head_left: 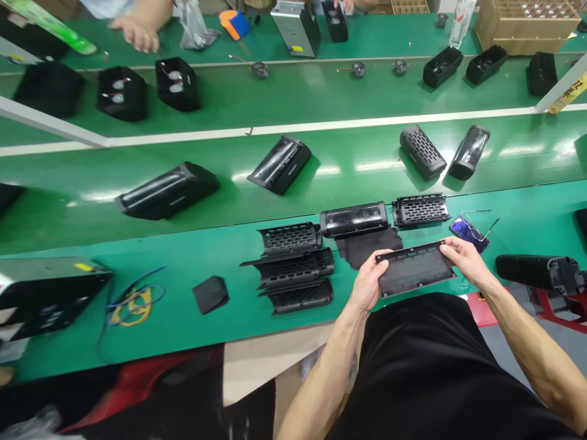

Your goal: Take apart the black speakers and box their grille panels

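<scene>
Between my two hands is a black slotted speaker grille panel [416, 269], held just off the front edge of the green bench. My left hand [368, 282] grips its left end, thumb on the upper face. At the far right corner, my right hand [463, 256] pinches the panel with thumb and fingers. Beyond it lies a dark stack of thin mesh or cloth sheets [367, 245]. A glossy black speaker cover [354, 219] and another slotted grille [420, 210] sit behind that. Left of my hands, several curved black grilles [293, 269] are piled together.
Eyeglasses [487, 229] and a phone [468, 233] lie right of my hands. A black speaker body [536, 273] is at the bench's right. Black speakers [280, 164] rest on the green conveyor [348, 143]. Coiled cables [135, 305] lie left. Across the line is a co-worker's hand [140, 27].
</scene>
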A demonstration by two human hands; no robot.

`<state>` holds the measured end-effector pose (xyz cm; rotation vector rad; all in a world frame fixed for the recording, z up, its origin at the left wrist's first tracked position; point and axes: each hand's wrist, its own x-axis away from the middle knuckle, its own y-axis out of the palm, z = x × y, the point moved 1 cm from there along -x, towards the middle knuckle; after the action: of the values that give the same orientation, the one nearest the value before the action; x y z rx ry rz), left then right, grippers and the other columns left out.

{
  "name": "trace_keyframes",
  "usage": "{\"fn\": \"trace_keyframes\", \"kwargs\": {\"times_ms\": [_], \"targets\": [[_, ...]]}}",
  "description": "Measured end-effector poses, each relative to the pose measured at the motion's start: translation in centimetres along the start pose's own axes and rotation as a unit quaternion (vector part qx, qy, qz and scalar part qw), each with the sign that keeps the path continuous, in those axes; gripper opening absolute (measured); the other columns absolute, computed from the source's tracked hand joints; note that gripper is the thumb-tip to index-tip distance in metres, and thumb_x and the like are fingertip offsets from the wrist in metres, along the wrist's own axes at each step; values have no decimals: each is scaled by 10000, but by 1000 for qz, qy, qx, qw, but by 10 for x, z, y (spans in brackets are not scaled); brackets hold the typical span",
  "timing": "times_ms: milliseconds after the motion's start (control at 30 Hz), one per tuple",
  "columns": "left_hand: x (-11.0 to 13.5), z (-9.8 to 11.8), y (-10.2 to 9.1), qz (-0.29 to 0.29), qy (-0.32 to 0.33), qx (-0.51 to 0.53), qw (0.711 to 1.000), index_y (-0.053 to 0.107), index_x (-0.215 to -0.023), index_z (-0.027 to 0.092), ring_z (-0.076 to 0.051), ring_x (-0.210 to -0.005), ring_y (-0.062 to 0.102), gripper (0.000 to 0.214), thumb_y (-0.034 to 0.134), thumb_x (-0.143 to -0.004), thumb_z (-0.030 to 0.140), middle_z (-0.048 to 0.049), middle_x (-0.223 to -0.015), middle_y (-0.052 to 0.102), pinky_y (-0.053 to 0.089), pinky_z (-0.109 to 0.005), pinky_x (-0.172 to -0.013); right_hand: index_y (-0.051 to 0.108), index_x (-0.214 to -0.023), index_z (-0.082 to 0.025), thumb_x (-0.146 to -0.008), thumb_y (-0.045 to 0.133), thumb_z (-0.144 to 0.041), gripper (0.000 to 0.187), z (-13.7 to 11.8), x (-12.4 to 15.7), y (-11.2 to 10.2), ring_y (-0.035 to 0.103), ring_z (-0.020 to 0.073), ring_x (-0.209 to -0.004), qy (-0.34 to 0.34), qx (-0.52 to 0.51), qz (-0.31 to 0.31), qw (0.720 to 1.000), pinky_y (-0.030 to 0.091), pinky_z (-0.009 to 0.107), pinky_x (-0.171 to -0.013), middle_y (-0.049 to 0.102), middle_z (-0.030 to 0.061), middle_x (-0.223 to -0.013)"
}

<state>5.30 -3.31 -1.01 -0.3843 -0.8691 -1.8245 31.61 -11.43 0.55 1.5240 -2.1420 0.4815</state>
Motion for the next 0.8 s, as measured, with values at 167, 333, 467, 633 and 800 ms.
{"fn": "trace_keyframes", "kwargs": {"times_ms": [167, 333, 467, 633, 800], "targets": [[-1, -3, 1, 1, 4, 13, 1000, 715, -1157, 205, -254, -948, 736, 538, 872, -728, 489, -67, -1070, 788, 618, -366, -856, 716, -1021, -223, -745, 889, -662, 548, -2, 1, -2, 533, 136, -603, -5, -10, -2, 1000, 396, 264, -571, 678, -16, -759], [0, -4, 4, -15, 8, 21, 1000, 694, -1198, 206, -278, -991, 753, 548, 857, -750, 477, -78, -1073, 796, 619, -390, -886, 686, -975, -229, -684, 926, -610, 536, 1, -1, -4, 507, 126, -577, 10, -32, 18, 999, 375, 253, -553, 639, -37, -709], [-2, -5, 6, -18, 9, 25, 999, 692, -1185, 195, -296, -1008, 764, 555, 865, -738, 476, -86, -1046, 803, 621, -409, -902, 677, -975, -235, -683, 921, -620, 541, 6, -4, -5, 502, 124, -561, 15, -42, 27, 999, 368, 254, -538, 618, -48, -690], [-3, -4, 5, -29, 4, 47, 998, 705, -1192, 193, -306, -1022, 771, 551, 876, -738, 453, -93, -1066, 809, 627, -424, -924, 693, -1011, -250, -700, 913, -624, 534, 8, -5, -8, 535, 140, -568, 27, -49, 13, 998, 410, 275, -541, 659, -27, -736], [-6, -4, 2, -32, 1, 63, 997, 709, -1185, 189, -299, -1006, 775, 524, 868, -734, 402, -90, -1068, 811, 628, -413, -917, 695, -1000, -251, -691, 921, -602, 520, 9, -6, -9, 516, 128, -555, 30, -60, 15, 998, 395, 264, -527, 649, -30, -727]]}}
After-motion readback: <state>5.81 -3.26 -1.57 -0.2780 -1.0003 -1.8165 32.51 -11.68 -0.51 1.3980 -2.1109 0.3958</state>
